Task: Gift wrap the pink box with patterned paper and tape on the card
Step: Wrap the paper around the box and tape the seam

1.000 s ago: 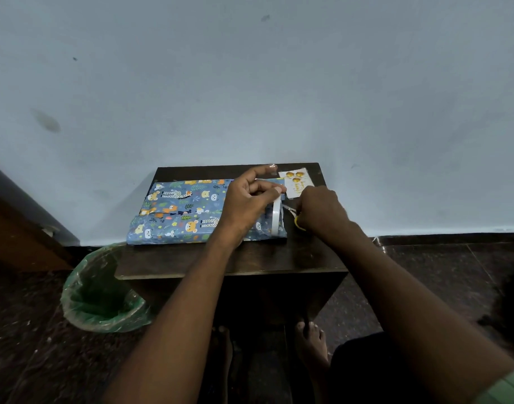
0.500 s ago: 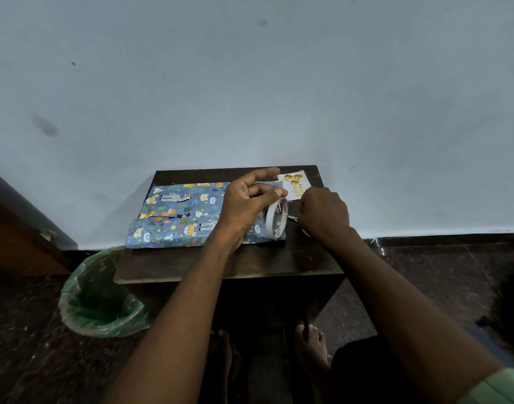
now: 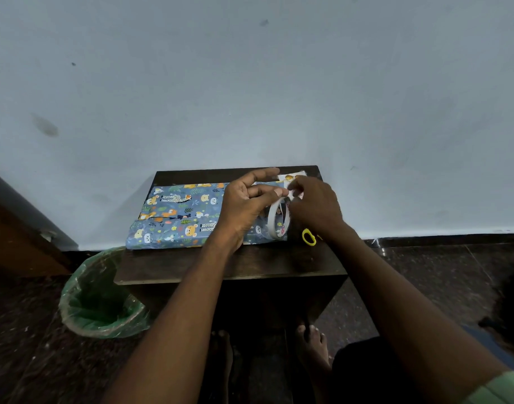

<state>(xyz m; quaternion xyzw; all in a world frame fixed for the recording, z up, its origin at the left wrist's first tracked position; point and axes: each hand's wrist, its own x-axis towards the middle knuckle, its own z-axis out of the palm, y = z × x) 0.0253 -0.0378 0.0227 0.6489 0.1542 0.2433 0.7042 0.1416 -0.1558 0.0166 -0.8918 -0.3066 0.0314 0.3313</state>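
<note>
At far left, a green-lined bin [image 3: 101, 298] stands on the floor beside my dark table [image 3: 191, 263]. The wrapped box [image 3: 177, 217] lies along the table's back. My left hand [image 3: 244, 205] pinches the tape roll [image 3: 277, 218] upright. My right hand [image 3: 317, 205] curls at the roll's rim; what it grips I cannot tell. I judge tape light, sticky, best picked at its end.
</note>
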